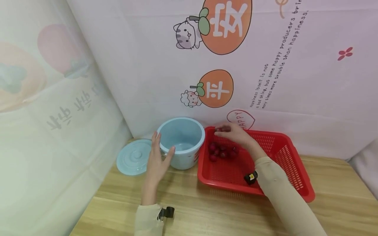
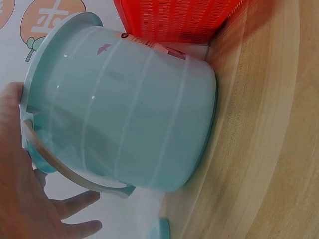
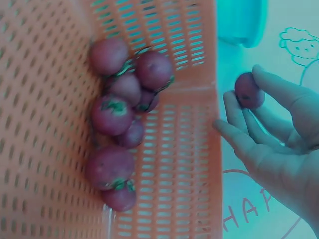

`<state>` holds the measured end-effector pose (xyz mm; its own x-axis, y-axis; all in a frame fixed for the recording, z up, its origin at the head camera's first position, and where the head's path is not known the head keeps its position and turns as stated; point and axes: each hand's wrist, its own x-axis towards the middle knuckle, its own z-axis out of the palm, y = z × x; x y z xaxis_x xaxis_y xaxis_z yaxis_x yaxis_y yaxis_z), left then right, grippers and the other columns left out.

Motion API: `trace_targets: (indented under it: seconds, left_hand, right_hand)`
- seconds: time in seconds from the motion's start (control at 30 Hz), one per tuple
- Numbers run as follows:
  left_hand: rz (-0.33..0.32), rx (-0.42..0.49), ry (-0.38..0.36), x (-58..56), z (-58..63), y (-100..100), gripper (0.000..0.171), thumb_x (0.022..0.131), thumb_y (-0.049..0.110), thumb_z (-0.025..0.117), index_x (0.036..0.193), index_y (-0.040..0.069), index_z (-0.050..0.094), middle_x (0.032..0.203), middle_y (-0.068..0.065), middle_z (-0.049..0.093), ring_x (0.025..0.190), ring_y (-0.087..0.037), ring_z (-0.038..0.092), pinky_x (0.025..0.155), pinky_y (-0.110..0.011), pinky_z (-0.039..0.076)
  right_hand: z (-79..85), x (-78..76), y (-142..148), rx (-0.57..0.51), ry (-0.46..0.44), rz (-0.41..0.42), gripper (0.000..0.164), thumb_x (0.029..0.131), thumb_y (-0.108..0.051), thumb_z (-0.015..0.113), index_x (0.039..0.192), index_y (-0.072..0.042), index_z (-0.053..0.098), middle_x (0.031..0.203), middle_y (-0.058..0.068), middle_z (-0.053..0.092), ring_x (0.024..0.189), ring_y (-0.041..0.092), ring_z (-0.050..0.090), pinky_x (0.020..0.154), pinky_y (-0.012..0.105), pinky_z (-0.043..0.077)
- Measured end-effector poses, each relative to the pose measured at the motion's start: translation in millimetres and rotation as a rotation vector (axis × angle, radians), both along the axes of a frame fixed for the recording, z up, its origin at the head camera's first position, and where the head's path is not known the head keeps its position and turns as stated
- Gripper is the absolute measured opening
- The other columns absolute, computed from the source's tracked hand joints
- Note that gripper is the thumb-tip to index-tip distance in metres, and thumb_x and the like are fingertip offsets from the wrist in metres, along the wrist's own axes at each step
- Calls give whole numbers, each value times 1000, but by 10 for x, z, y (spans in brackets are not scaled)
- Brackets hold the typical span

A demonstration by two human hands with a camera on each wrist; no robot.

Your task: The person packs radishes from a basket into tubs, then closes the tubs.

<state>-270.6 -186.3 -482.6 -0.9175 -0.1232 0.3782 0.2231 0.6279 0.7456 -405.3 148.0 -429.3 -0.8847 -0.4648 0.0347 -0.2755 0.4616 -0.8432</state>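
Observation:
My left hand (image 1: 157,162) is spread beside the near left of a light blue bucket (image 1: 184,157), its straight fingers and thumb at the rim. The bucket stands upright, with nothing visible inside. In the left wrist view its pale handle (image 2: 70,172) hangs beside my fingers. With thumb and fingertips, my right hand (image 1: 234,133) pinches a small red radish (image 3: 249,91) above the back left rim of a red plastic basket (image 1: 224,183). Several more radishes (image 1: 222,154), some with green stem stubs, lie together at the basket's left end.
The blue bucket lid (image 1: 131,164) lies to the left of the bucket, partly behind my left hand. Close behind the bucket and basket rises a printed white cloth (image 1: 159,88). Everything stands on a wood-grain table (image 1: 189,209).

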Motion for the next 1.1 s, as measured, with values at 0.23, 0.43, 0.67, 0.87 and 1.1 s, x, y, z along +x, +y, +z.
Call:
trace_targets:
  seconds: [0.23,0.43,0.67,0.87,1.1]
  left_hand:
    - [3,-1,3,10,-13,0,87,105,56,58,170,14,18,178,0,6,157,-40,26,118,-68,31]
    - [1,14,1,11,-1,-7,87,104,55,58,170,16,17,178,4,4,157,-37,25,119,-67,30]
    - [-10,14,-3,-3,-38,-26,88,105,56,57,171,16,16,178,5,2,159,-36,22,121,-65,29]
    - [-3,19,-25,10,-32,-49,88,104,59,56,171,19,16,177,9,1,159,-34,21,120,-65,29]
    - [-18,15,3,-4,-6,-30,86,105,55,58,170,15,18,178,3,4,159,-36,21,120,-65,29]
  right_hand:
    - [137,37,27,-137,-103,-89,51,99,-39,75,140,-10,66,137,12,65,133,32,56,113,56,44]
    - [204,37,-1,-378,-231,-128,58,100,-38,75,149,-13,59,145,10,54,135,27,54,118,50,41]
    - [226,63,-80,-670,-331,-96,53,100,-19,75,149,-7,58,143,9,54,137,30,55,115,38,43]
    - [228,87,-234,-653,-296,-60,48,102,-16,72,147,-5,59,138,9,57,128,23,61,112,36,47]
    - [220,107,-382,-600,-317,-57,53,100,-20,75,149,-7,58,143,12,59,131,28,61,110,39,48]
